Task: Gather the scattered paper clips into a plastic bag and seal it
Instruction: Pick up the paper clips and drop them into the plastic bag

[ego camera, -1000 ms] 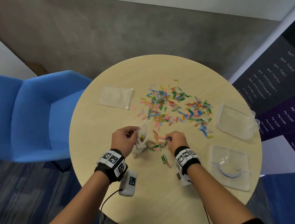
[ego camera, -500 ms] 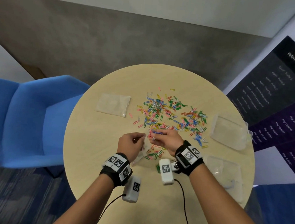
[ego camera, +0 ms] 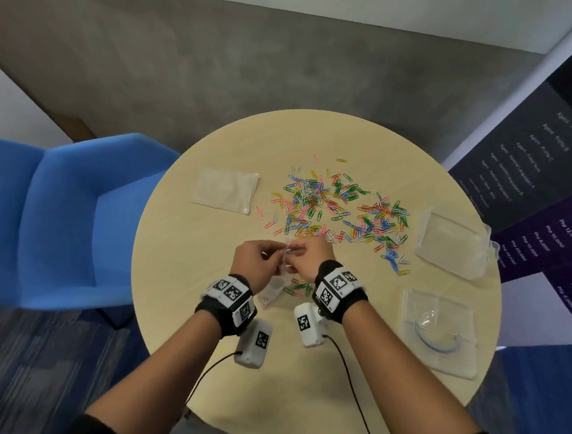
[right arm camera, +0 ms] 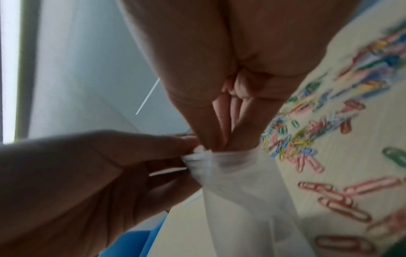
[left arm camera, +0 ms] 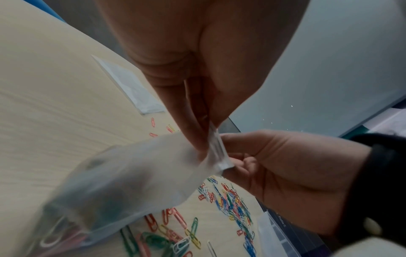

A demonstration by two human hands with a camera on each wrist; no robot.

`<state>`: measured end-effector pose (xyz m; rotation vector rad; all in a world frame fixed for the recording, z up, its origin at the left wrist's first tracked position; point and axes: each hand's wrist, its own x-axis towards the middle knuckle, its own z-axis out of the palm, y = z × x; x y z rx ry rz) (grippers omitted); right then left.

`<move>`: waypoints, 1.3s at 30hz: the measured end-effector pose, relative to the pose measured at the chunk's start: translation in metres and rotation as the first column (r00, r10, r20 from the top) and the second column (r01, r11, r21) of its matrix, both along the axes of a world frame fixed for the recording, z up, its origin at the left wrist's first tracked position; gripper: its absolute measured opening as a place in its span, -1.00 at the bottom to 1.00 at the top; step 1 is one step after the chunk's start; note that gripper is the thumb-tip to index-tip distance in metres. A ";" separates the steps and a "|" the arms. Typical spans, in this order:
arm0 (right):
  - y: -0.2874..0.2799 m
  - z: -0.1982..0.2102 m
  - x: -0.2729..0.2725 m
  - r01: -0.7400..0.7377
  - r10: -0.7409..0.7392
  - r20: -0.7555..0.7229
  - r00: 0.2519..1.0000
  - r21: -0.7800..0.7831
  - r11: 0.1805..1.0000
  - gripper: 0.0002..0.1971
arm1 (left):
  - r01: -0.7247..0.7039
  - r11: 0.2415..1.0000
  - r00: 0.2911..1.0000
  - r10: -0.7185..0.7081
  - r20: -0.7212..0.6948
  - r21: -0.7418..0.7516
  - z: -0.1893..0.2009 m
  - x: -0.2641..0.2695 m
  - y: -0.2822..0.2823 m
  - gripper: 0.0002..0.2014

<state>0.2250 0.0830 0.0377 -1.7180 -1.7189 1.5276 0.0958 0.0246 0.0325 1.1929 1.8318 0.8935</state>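
A small clear plastic bag [ego camera: 281,280] hangs between my hands above the near middle of the round table [ego camera: 185,263]. My left hand [ego camera: 276,255] pinches its zip strip [left arm camera: 217,151]. My right hand [ego camera: 295,252] has thumb and fingers pressed together on the bag's mouth [right arm camera: 219,153]; no clip shows between them. A few clips lie in the bag's bottom [left arm camera: 59,238]. The scattered coloured paper clips [ego camera: 340,210] spread just beyond my hands, and a few more lie under them [ego camera: 301,288].
A flat empty bag [ego camera: 225,189] lies at the table's left. Two more clear bags lie at the right [ego camera: 450,243], the nearer one [ego camera: 439,335] holding a blue curved item. A blue chair [ego camera: 72,217] stands left of the table, a dark banner [ego camera: 537,175] to the right.
My right hand left the clips on the table and came up to the bag's mouth. Both hands lifted the bag a little farther from me.
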 end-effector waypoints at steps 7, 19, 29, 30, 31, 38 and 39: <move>0.007 0.007 0.045 0.152 -0.126 -0.148 0.981 0.178 0.972 -0.82 | -0.033 0.999 0.999 0.034 0.025 -0.024 0.002 -0.004 0.009 -0.84; -0.039 -0.090 0.022 -0.293 0.139 0.638 0.757 0.141 0.946 0.07 | -0.255 0.965 0.931 0.260 0.254 -0.054 -0.016 -0.051 -0.027 -0.84; -0.037 -0.096 0.035 -0.741 0.370 0.738 0.564 0.255 0.621 -0.55 | -0.296 0.953 0.919 0.301 0.254 -0.057 -0.013 -0.059 -0.032 -0.84; -0.037 -0.091 0.046 -0.732 0.364 0.723 0.587 0.282 0.621 -0.57 | -0.296 0.953 0.919 0.301 0.254 -0.060 -0.014 -0.057 -0.031 -0.85; -0.039 -0.083 0.057 -0.682 0.334 0.685 0.648 0.325 0.655 -0.57 | -0.296 0.953 0.917 0.302 0.259 -0.064 -0.014 -0.055 -0.030 -0.85; -0.077 -0.065 0.111 -0.163 0.135 0.553 0.822 0.002 0.987 0.26 | -0.281 0.956 0.916 0.294 0.272 -0.087 -0.018 -0.044 -0.029 -0.85; -0.081 -0.070 0.111 -0.138 0.111 0.541 0.833 0.010 0.990 0.28 | -0.280 0.956 0.916 0.294 0.272 -0.089 -0.018 -0.043 -0.029 -0.85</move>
